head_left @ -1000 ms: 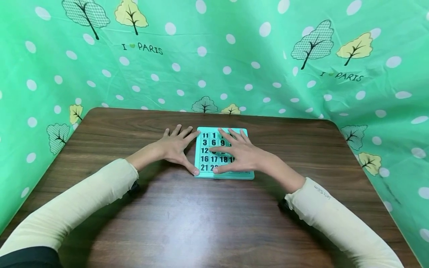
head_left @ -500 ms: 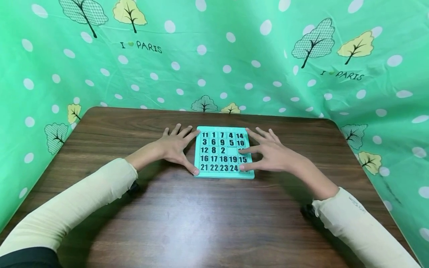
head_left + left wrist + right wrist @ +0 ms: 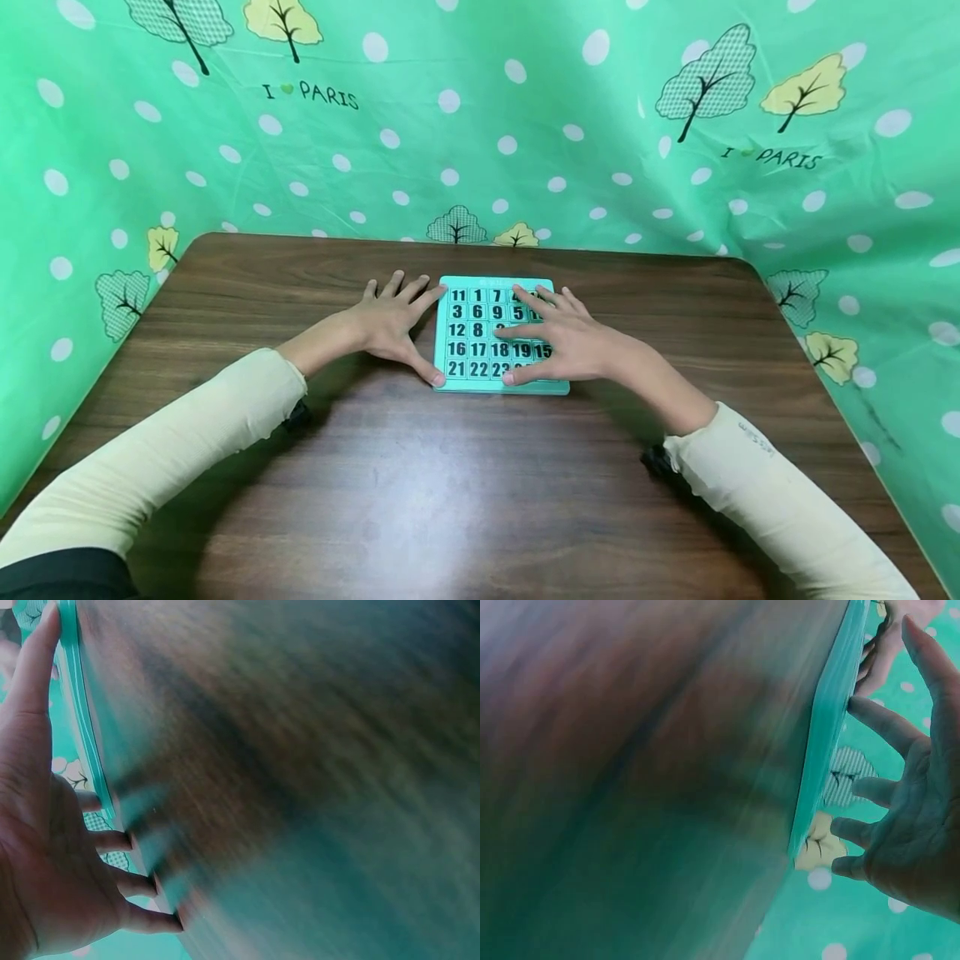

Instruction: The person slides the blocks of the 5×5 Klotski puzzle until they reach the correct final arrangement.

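Observation:
A turquoise number slide puzzle [image 3: 488, 349] lies flat near the far middle of the table, its black-numbered tiles in rows. My left hand [image 3: 386, 327] rests at its left side with fingers spread, the thumb at the near left corner and the index finger at the far left corner. Over the right part of the puzzle my right hand [image 3: 581, 340] stretches, one fingertip at the tile marked 2 in the middle row. The right hand hides several tiles there. In the right wrist view the puzzle's edge [image 3: 821, 727] shows, with the fingers above its face.
The dark wooden table [image 3: 420, 483] extends toward me and to both sides. Behind it and at its sides hangs a green curtain [image 3: 480, 108] with white dots and printed trees.
My right hand has moved right to the puzzle's right edge, uncovering a gap in the middle row, then back left over the tiles. My left hand stays at the left edge.

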The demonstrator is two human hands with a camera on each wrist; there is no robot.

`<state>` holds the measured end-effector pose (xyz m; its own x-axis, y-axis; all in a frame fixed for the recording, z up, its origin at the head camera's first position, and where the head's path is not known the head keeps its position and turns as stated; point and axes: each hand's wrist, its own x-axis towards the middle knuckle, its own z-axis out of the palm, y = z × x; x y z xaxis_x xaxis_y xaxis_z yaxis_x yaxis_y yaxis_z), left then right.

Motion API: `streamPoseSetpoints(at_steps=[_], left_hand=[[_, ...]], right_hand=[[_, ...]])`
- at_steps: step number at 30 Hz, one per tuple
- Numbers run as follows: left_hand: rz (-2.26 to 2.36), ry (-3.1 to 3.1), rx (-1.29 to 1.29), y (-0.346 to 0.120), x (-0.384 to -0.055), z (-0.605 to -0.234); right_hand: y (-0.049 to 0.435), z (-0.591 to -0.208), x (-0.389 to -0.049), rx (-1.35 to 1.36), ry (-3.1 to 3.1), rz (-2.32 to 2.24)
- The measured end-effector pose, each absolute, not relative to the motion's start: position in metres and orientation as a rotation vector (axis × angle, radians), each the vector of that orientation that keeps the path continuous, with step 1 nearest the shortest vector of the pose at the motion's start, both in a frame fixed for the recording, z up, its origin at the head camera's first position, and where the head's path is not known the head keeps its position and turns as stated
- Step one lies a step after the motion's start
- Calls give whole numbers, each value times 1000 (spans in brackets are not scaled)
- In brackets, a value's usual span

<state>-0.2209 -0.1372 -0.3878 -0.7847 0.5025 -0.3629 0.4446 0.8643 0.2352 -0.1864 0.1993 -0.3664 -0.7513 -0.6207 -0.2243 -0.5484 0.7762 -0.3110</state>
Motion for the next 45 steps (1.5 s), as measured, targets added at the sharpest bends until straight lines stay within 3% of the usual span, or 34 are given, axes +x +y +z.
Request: streamPoseSetpoints(at_steps=[9, 23, 45], left_hand=[[193, 2603, 704, -133, -223, -384], [201, 2606, 704, -138, -223, -383], [211, 2592, 708, -134, -222, -382]], right_hand=[[225, -360, -188, -819, 2669, -326], [166, -362, -186, -898, 2581, -248], [173, -351, -188, -865, 2623, -275]])
